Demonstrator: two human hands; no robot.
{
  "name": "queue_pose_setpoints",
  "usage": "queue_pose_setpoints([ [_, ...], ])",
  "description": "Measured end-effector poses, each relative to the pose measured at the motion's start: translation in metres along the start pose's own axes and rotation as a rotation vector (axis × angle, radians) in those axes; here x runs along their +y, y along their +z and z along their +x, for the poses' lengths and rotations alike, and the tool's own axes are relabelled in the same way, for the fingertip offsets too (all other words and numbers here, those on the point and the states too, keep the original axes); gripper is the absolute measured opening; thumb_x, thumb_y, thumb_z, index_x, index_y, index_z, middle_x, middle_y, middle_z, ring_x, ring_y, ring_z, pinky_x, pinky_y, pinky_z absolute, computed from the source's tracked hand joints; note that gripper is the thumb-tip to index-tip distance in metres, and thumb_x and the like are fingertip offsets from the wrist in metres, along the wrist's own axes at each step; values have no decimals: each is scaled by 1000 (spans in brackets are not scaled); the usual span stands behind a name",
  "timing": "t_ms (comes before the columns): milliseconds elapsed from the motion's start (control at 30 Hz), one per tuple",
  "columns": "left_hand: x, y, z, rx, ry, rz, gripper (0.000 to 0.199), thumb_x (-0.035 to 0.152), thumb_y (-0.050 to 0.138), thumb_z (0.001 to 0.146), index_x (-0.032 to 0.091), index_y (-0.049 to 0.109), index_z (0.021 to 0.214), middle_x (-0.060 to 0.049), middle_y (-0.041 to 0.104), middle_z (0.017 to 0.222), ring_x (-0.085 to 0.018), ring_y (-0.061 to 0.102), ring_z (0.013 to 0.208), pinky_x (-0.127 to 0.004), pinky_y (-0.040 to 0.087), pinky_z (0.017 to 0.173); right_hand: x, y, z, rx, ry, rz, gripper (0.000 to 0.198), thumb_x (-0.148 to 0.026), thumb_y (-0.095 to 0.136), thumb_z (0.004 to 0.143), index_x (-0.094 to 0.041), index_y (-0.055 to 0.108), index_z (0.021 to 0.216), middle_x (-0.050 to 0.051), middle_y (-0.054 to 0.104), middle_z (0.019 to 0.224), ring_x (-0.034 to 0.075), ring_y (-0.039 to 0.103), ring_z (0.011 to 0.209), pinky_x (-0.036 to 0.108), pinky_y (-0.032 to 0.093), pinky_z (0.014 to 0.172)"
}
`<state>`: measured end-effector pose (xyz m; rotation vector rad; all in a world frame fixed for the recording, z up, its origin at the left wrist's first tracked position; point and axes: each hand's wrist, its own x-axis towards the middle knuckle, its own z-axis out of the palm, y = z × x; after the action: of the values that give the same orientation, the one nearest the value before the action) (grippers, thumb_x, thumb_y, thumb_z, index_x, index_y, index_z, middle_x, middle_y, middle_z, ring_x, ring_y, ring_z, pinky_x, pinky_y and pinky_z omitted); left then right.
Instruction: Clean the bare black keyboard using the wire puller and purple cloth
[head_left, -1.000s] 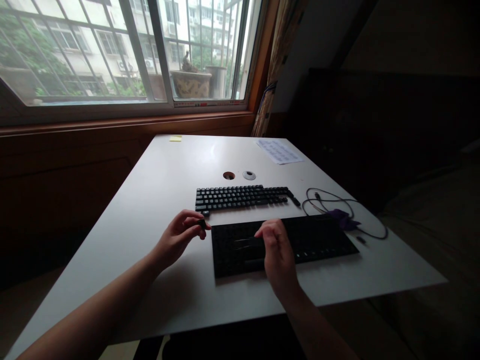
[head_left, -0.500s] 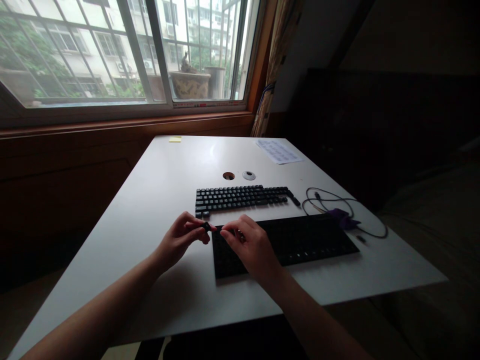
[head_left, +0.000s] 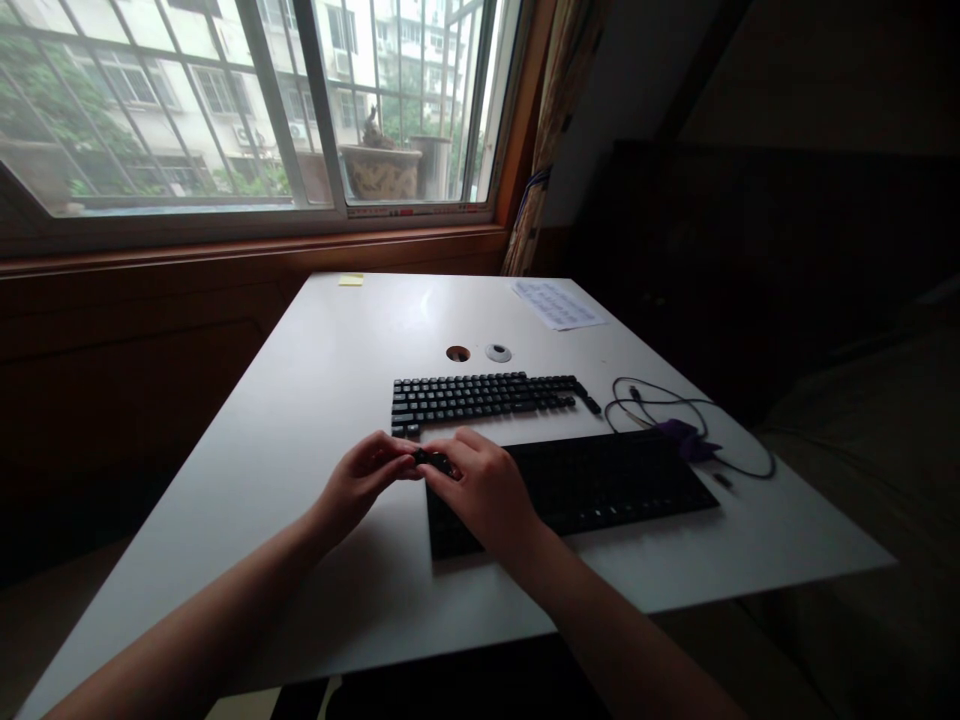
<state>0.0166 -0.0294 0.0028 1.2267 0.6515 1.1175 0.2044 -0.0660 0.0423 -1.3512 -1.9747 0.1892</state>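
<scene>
My left hand [head_left: 373, 468] pinches a small black keycap [head_left: 420, 456] between thumb and fingers, just above the left end of the black keyboard base [head_left: 622, 478]. My right hand [head_left: 480, 480] meets it there, fingers closed around a small dark piece [head_left: 439, 462] whose kind I cannot make out. The fingertips of both hands come together at the keycap. Behind them, several loose black keycaps [head_left: 465, 398] lie in rows in a keyboard layout. My right hand and forearm hide part of the base's left half.
On the right lie a looped black cable [head_left: 660, 400], a purple strap [head_left: 686, 440] and a small dark object [head_left: 722, 480]. Farther back are a cable hole [head_left: 458, 354], its round cover [head_left: 498, 353], printed paper [head_left: 559, 304] and yellow sticky notes [head_left: 351, 280] on the white table [head_left: 285, 400].
My right hand has moved slightly left, bringing its fingertips and the dark piece against the keycap in my left hand. The left hand has barely moved.
</scene>
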Motion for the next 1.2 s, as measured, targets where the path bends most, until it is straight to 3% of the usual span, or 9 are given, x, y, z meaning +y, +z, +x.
queue_pose_setpoints([
  [233,-1,-2,2,-64,35,5,9,21,70,89,15,66,93,-8,68,110,-20,68,101,-35,59,89,2,3,3,-14,-28,-31,16,-21,70,85,-24,71,100,2,65,85,18,61,78,29,46,70],
  [433,2,1,0,-62,-23,35,20,25,66,92,17,63,110,-9,66,118,-22,67,105,-40,56,96,8,-6,12,-73,-2,13,17,-22,69,86,-24,72,102,1,66,88,15,61,74,26,46,69],
  [600,4,-1,4,38,32,139,16,29,62,93,17,63,104,-9,67,107,-22,67,95,-37,58,82,26,-13,29,-168,44,-62,15,-24,68,87,-23,72,101,1,69,94,14,63,81,25,46,76],
  [800,3,-14,10,226,88,192,10,26,62,91,18,63,96,-5,66,95,-16,63,82,-29,53,73,41,-1,46,-387,47,-290,17,-28,62,89,-25,73,101,2,70,101,17,66,91,26,46,79],
  [1200,5,-17,10,258,76,235,11,27,62,89,18,63,95,-3,66,92,-15,59,75,-28,49,70,49,21,55,-482,58,-373,23,-29,56,90,-28,74,105,3,71,105,20,67,96,28,47,81],
])
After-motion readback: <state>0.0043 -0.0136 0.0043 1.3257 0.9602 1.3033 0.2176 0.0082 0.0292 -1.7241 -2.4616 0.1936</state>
